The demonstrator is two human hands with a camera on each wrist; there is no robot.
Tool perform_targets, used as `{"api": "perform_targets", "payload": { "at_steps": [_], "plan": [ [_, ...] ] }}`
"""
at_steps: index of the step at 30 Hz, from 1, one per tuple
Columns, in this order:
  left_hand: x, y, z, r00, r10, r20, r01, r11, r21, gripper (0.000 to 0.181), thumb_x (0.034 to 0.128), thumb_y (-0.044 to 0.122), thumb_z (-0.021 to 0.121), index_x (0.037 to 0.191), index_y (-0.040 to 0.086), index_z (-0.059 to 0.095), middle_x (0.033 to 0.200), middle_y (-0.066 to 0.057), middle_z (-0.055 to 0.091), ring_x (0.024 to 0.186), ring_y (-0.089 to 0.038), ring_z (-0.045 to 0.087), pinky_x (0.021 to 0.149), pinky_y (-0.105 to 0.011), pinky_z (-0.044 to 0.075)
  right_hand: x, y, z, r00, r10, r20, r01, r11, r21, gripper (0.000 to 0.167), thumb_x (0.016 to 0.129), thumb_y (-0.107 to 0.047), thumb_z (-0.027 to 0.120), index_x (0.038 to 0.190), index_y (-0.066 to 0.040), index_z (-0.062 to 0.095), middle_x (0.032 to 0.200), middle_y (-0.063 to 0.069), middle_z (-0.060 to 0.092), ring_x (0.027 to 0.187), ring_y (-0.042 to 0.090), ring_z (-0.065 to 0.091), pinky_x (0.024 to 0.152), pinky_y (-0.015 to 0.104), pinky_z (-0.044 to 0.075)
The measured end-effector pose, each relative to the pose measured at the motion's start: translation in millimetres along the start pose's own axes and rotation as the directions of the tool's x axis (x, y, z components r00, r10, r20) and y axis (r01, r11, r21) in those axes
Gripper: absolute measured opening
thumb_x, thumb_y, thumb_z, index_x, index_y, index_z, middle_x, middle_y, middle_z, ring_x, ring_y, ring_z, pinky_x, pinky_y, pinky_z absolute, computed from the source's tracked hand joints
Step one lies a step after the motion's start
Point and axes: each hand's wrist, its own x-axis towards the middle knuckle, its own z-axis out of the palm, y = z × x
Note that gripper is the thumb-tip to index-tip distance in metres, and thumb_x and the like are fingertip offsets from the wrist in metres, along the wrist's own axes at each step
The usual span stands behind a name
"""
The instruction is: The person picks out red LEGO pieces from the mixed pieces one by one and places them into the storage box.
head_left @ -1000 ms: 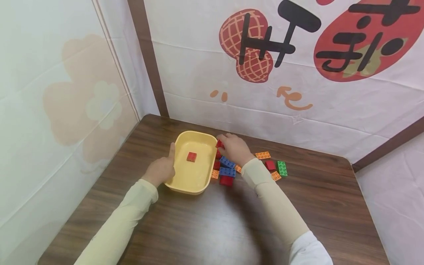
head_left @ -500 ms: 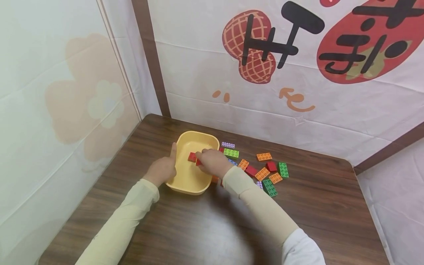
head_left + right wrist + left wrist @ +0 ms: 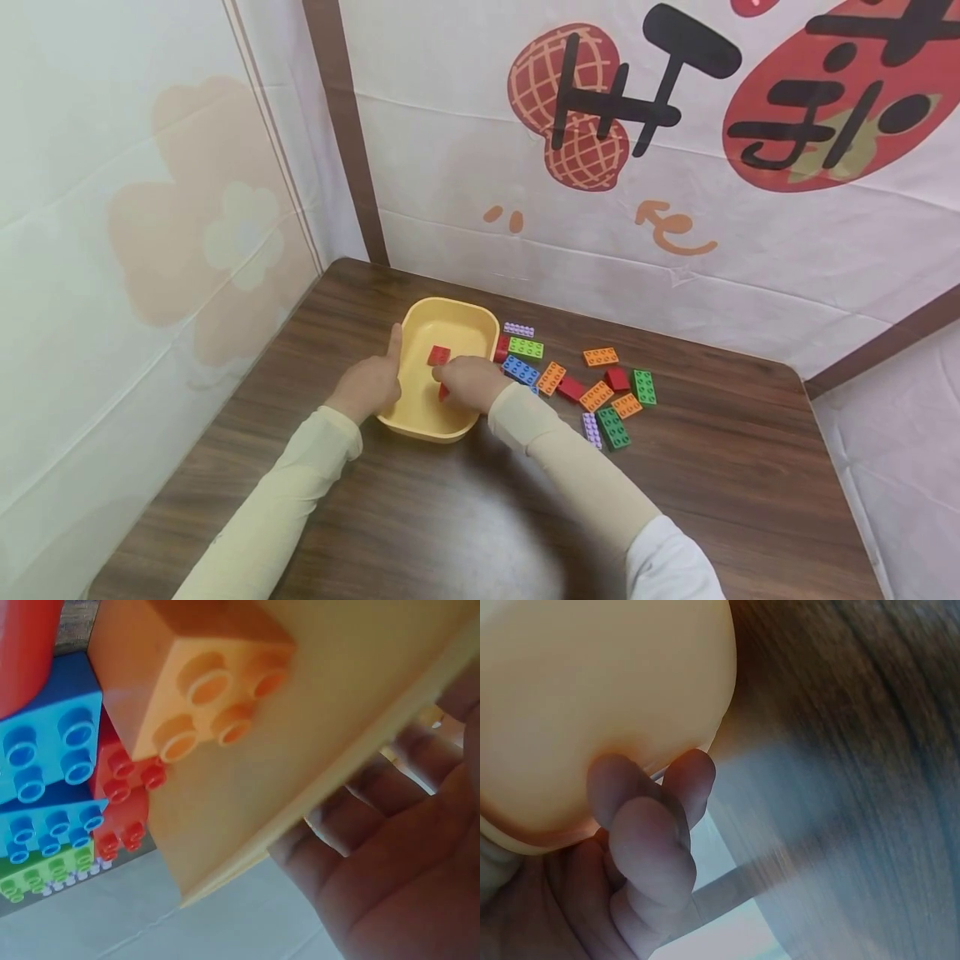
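Observation:
A pale yellow rectangular tub [image 3: 420, 427] stands on the table. My left hand [image 3: 367, 385] grips its left side, the index finger stretched along the rim; in the left wrist view fingertips [image 3: 649, 832] curl against the tub's outer wall. My right hand [image 3: 471, 383] reaches over the right rim into the tub. A red toy brick [image 3: 444, 391] shows below its fingertips, pinched and mostly covered. Another red brick [image 3: 438, 356] lies on the tub floor just beyond. In the right wrist view the fingers pass behind the rim and their tips are hidden.
Right of the tub lie loose toy bricks: blue [image 3: 521, 369], lime green [image 3: 526, 347], purple [image 3: 519, 330], orange [image 3: 600, 357], red [image 3: 617, 379] and dark green [image 3: 614, 428]. An orange brick [image 3: 202, 682] stands against the tub's outer wall. Fabric walls border the table [image 3: 720, 500].
My right hand has carried a red brick from the pile right of the tub into the tub, then sunk lower there. My left hand has kept its grip on the tub.

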Motion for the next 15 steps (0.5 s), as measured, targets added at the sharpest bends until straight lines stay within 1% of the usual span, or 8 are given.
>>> {"api": "perform_targets", "payload": {
  "at_steps": [1,2,3,4,6,10,12,15],
  "plan": [
    [-0.1,0.2,0.1,1.0,-0.001,0.003,0.001,1.0,0.0,0.102,0.085,0.003,0.057,0.159,0.002,-0.014,0.06,-0.007,0.054,0.052,-0.023,0.052,0.051,-0.039,0.042,0.7,0.1,0.7,1.0,-0.028,0.002,0.029,0.998,-0.054,0.022,0.103,-0.026,0.057,0.114,-0.013,0.071,0.084,-0.001,0.06,0.079,0.017,0.057,0.074,0.029,0.047],
    [-0.1,0.2,0.1,1.0,-0.003,0.008,0.003,1.0,0.0,0.102,0.0854,0.003,0.057,0.159,0.003,-0.015,0.061,-0.007,0.054,0.052,-0.023,0.052,0.051,-0.039,0.042,1.2,0.2,1.4,1.0,-0.027,0.004,0.028,0.998,-0.062,0.023,0.103,-0.026,0.057,0.114,-0.012,0.071,0.083,-0.001,0.061,0.079,0.017,0.057,0.074,0.03,0.047],
    [0.0,0.5,-0.2,1.0,-0.005,0.01,0.005,1.0,-0.003,0.103,0.0858,0.003,0.056,0.158,0.004,-0.016,0.061,-0.007,0.054,0.053,-0.023,0.052,0.052,-0.039,0.042,1.6,0.3,1.8,0.998,-0.057,0.002,0.056,0.992,-0.115,0.021,0.102,-0.024,0.059,0.116,-0.013,0.07,0.083,-0.002,0.061,0.079,0.017,0.057,0.074,0.03,0.047],
    [0.1,0.6,-0.4,1.0,-0.005,0.012,0.006,1.0,-0.003,0.103,0.086,0.003,0.056,0.158,0.004,-0.017,0.062,-0.007,0.054,0.053,-0.023,0.052,0.052,-0.039,0.042,2.1,0.1,2.2,0.998,-0.056,0.002,0.056,0.991,-0.121,0.021,0.102,-0.024,0.058,0.115,-0.013,0.07,0.083,-0.001,0.061,0.079,0.018,0.057,0.074,0.031,0.048],
    [-0.2,1.2,-1.2,1.0,-0.011,0.016,0.011,1.0,-0.006,0.103,0.0866,0.004,0.056,0.158,0.005,-0.019,0.062,-0.008,0.054,0.053,-0.024,0.053,0.052,-0.039,0.042,2.9,-0.1,2.8,0.996,-0.084,0.003,0.083,0.981,-0.178,0.019,0.101,-0.022,0.059,0.115,-0.013,0.07,0.082,-0.002,0.061,0.079,0.018,0.057,0.074,0.031,0.048],
    [-1.0,1.4,-1.5,1.0,-0.008,0.016,0.008,1.0,-0.009,0.103,0.0869,0.004,0.055,0.157,0.005,-0.02,0.062,-0.007,0.054,0.052,-0.023,0.052,0.051,-0.039,0.042,4.3,0.1,5.5,0.997,-0.073,0.015,0.074,0.983,-0.168,0.017,0.103,-0.024,0.057,0.108,-0.013,0.069,0.077,-0.002,0.059,0.075,0.017,0.057,0.071,0.029,0.047],
    [-1.0,1.6,-1.7,1.0,-0.008,0.016,0.008,1.0,-0.012,0.103,0.0871,0.004,0.055,0.157,0.005,-0.019,0.061,-0.007,0.054,0.052,-0.023,0.052,0.051,-0.038,0.042,4.4,0.1,6.7,0.999,-0.035,0.018,0.037,0.993,-0.113,0.02,0.104,-0.027,0.054,0.101,-0.013,0.068,0.075,-0.001,0.059,0.073,0.017,0.057,0.07,0.028,0.046],
    [-0.6,2.0,-2.4,1.0,-0.003,0.009,0.003,1.0,-0.006,0.103,0.0865,0.004,0.056,0.158,0.004,-0.018,0.061,-0.007,0.054,0.052,-0.023,0.053,0.051,-0.039,0.042,4.9,0.7,9.3,1.0,0.024,0.016,-0.024,0.999,-0.025,0.028,0.105,-0.03,0.049,0.091,-0.014,0.067,0.074,0.0,0.059,0.072,0.017,0.057,0.069,0.028,0.045]
  ]
}}
